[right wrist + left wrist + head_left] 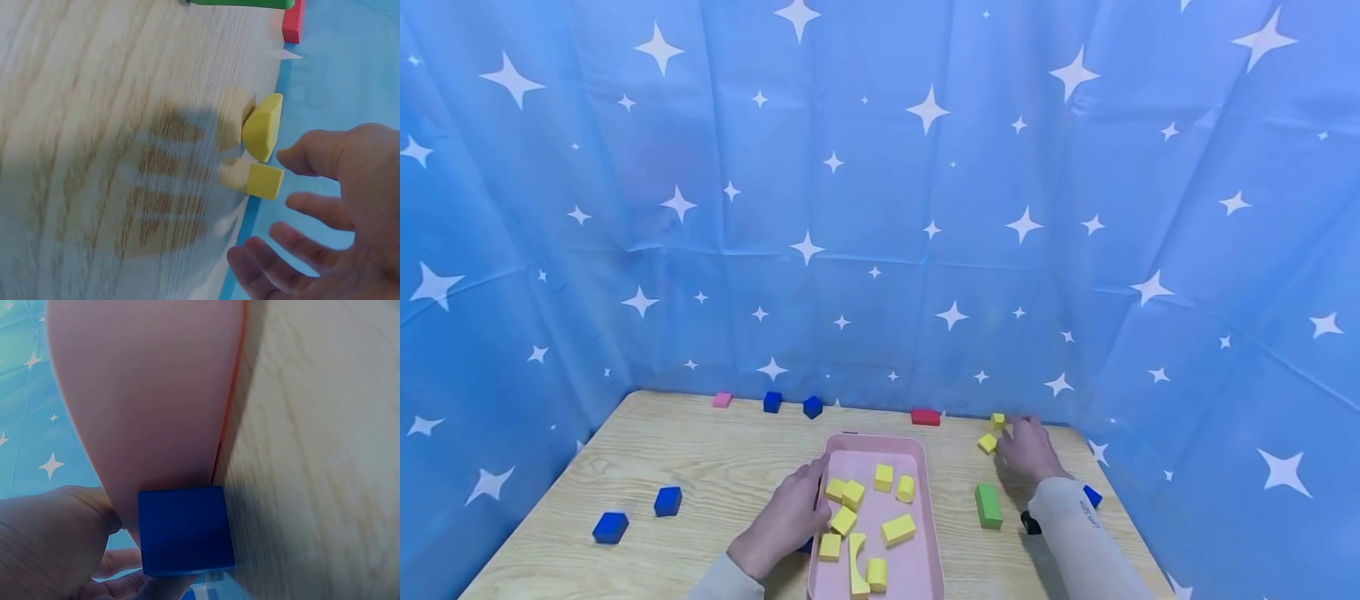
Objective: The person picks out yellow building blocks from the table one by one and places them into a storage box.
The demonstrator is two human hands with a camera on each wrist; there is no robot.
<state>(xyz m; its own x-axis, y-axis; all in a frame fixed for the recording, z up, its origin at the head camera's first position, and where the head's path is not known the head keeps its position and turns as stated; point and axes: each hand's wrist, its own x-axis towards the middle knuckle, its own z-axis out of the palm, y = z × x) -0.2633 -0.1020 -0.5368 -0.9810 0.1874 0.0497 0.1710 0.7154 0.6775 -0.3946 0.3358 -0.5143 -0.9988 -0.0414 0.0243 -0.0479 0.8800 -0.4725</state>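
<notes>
My left hand [786,515] grips the left side of a pink tray [934,542], which carries several yellow blocks [898,530] of different shapes. Beside the tray's outer wall, close under that hand, is a blue block [185,531], mostly hidden in the head view. At the far right of the table my right hand [1032,450] reaches out with fingers spread and nothing held. Its thumb is close to a yellow rounded block [262,128] and a yellow cube [264,181], which lie side by side.
A green block [988,506] lies right of the tray, and a blue block [1092,497] by the right forearm. Red [926,417], pink [722,401] and blue blocks [772,402] line the back edge. Two blue blocks [611,527] sit at left. A starry curtain [880,208] surrounds the table.
</notes>
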